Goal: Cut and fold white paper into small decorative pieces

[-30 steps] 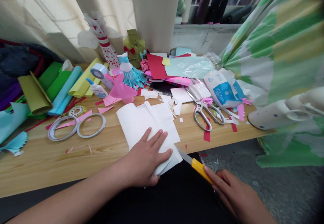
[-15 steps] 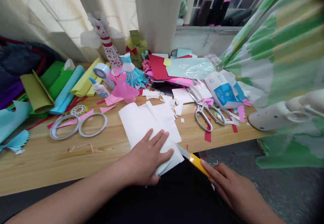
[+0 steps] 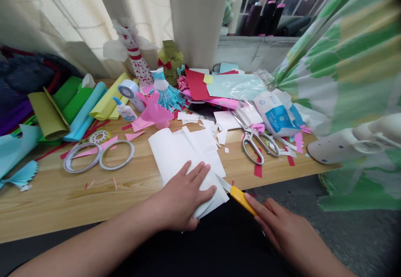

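Note:
A folded sheet of white paper (image 3: 169, 151) lies at the front edge of the wooden table, its near corner sticking out past the edge. My left hand (image 3: 186, 195) rests flat on it, palm down with the fingers spread. In my right hand (image 3: 282, 222) is a yellow utility knife (image 3: 242, 199), held by its handle, beyond the table's edge. Its blade points up and left, and the tip reaches the paper's right side by the fold, close to my left thumb. Whether the blade is inside the fold I cannot tell.
Silver scissors (image 3: 250, 143) lie right of the paper among paper scraps. Two tape rolls (image 3: 116, 155) and a glue bottle (image 3: 125, 110) are to the left. Coloured paper rolls (image 3: 84, 110) and crepe paper figures (image 3: 156, 110) stand behind. A white cylindrical object (image 3: 332, 145) is at the right edge.
The knife and my right hand have shifted slightly left, bringing the blade closer to the paper's fold. My left hand stays on the paper. The camera view has tilted a little.

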Motion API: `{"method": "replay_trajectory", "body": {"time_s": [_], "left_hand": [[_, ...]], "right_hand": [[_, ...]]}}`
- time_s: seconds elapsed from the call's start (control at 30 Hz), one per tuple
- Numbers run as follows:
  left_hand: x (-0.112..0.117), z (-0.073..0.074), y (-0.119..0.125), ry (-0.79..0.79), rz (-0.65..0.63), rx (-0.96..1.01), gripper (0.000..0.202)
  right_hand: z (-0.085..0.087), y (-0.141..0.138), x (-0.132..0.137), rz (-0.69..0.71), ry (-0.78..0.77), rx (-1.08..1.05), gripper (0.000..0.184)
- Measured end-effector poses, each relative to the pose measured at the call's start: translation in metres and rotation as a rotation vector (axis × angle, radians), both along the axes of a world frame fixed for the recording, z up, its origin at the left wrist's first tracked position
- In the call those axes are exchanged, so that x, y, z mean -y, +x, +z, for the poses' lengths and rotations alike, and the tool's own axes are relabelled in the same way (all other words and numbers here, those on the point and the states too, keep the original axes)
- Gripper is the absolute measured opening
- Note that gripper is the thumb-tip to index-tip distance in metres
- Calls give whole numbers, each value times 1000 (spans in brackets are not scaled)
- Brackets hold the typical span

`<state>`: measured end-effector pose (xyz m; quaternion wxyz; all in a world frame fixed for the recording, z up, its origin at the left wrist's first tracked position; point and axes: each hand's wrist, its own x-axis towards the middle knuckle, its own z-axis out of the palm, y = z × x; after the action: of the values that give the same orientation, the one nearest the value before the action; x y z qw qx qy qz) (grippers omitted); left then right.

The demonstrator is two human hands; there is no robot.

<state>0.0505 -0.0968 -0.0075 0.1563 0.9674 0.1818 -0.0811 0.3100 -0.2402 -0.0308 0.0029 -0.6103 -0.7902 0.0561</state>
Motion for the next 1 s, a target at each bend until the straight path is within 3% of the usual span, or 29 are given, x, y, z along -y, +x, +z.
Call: {"method": "replay_trajectory", "body": {"time_s": [0.5, 0.73, 1.0], "left_hand": [[-1, 2, -1, 0, -1, 1, 84], [-19, 7, -5, 15, 34, -4, 96], [-34, -3, -3, 64, 66, -51, 94]], "right_hand": [[3, -3, -10, -1, -12, 54, 46], [3, 0, -11, 8, 7, 4, 45], [3, -2, -10, 29, 22, 34, 44]]}}
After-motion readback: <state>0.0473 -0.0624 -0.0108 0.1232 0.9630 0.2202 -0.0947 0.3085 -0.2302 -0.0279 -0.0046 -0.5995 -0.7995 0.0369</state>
